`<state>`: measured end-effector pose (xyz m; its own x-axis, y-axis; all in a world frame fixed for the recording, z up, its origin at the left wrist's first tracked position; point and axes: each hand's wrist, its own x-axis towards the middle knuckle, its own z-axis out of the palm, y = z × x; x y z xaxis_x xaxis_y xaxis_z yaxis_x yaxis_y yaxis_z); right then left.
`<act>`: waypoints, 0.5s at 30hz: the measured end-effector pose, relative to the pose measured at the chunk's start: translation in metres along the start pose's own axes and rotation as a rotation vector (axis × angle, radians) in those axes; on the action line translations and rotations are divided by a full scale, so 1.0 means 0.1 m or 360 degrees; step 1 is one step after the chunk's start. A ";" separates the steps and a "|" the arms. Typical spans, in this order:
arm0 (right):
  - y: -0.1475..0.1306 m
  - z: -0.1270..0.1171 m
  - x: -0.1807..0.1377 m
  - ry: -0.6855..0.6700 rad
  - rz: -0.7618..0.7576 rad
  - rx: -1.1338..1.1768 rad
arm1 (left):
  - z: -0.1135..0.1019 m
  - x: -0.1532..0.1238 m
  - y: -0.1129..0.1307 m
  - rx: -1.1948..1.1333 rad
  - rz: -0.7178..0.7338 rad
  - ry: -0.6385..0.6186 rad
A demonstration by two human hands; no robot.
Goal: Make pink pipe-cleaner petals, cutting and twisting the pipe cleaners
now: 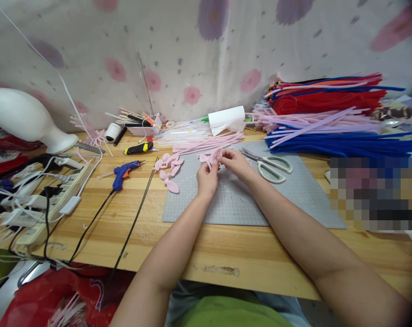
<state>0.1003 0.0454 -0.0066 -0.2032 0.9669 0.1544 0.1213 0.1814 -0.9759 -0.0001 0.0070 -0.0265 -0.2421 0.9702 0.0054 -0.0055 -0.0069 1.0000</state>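
Over the grey cutting mat (247, 204), my left hand (208, 178) pinches the lower part of a pink pipe-cleaner shape (211, 157) with looped, petal-like parts. Fingertips of my right hand (233, 161) close on its right side, hiding some of it. To the left, several finished-looking pink pipe-cleaner pieces (170, 170) lie partly on the mat's corner. A pair of scissors (272, 168) with pale handles rests on the mat, right of my right hand, blades slightly apart.
A blue glue gun (119, 175), a utility knife (139, 148) and a thin dark rod (138, 213) lie left. Pipe-cleaner bundles, blue (342, 144) and red (328, 101), are stacked back right. A power strip (61, 200) with tangled cables and a white foam head (25, 116) stand far left.
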 end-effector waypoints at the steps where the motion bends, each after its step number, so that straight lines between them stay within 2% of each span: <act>1: 0.02 0.01 0.00 0.0048 -0.0035 -0.0046 | 0.00 0.00 0.00 0.0012 0.0000 0.0015; 5: 0.05 0.10 -0.03 0.0293 -0.0085 -0.0376 | 0.01 0.02 -0.04 0.0145 0.0047 0.0114; 9: 0.02 0.21 -0.08 0.0417 -0.0138 -0.0664 | -0.02 0.04 -0.07 0.0296 0.0099 0.0287; 12: 0.02 0.24 -0.09 0.0470 -0.0161 -0.0761 | -0.03 0.05 -0.08 0.0318 0.0143 0.0345; 15: 0.03 0.20 -0.07 0.0399 -0.0120 -0.0685 | -0.04 0.07 -0.09 0.0250 0.0163 0.0337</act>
<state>0.0825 0.0354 -0.0142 0.0066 0.9520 0.3060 0.5156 0.2590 -0.8167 -0.0052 0.0126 -0.0356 -0.4312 0.8941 0.1211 0.1759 -0.0483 0.9832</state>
